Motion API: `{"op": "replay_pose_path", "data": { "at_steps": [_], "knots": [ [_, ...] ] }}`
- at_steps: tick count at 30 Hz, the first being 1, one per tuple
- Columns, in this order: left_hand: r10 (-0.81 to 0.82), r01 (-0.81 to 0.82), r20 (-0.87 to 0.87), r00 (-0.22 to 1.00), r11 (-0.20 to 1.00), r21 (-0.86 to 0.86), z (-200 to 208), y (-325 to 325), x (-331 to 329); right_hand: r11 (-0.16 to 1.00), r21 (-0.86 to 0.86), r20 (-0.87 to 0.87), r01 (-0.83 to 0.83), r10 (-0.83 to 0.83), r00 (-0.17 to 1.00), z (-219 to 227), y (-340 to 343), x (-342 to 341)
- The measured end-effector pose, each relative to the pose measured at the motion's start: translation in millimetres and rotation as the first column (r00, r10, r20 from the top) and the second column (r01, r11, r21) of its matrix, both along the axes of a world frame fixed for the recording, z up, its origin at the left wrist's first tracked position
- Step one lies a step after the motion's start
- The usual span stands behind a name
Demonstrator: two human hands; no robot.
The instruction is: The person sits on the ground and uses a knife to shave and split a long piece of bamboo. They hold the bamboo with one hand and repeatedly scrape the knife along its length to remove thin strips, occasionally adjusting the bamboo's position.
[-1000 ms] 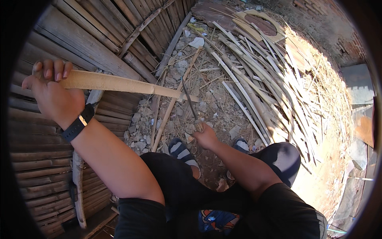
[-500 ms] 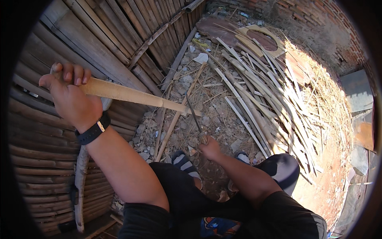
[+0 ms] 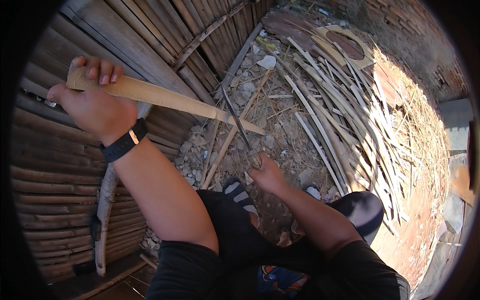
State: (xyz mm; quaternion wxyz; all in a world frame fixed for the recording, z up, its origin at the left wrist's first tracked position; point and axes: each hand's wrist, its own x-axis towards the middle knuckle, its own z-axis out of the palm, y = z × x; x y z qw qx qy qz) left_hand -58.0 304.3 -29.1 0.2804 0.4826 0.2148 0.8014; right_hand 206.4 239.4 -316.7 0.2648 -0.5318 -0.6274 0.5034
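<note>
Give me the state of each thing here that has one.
Left hand: gripping the pale strip
Right hand: closed around the handle of the knife
Pale strip: held at a slant
Knife: blade bare, crossing over the strip
Wristband: fastened
Sticks: heaped loosely, partly sunlit

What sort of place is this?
Probably a rough outdoor yard: there's a slatted wall on the left, a brick wall at upper right, and a pile of strips on littered ground.
</note>
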Motion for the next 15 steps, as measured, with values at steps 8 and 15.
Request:
{"op": "replay_pose_path", "data": {
  "at_steps": [8,15],
  "knots": [
    [0.167,-0.165,0.022,0.986,0.985,-0.058,12,2,43,0.999,-0.005,-0.13,0.049,-0.049,0.99,-8,-9,2],
    [0.229,-0.227,0.027,0.973,0.971,-0.077,7,-2,22,0.997,0.002,-0.098,-0.075,0.075,0.992,31,-3,-3]
  ]
}}
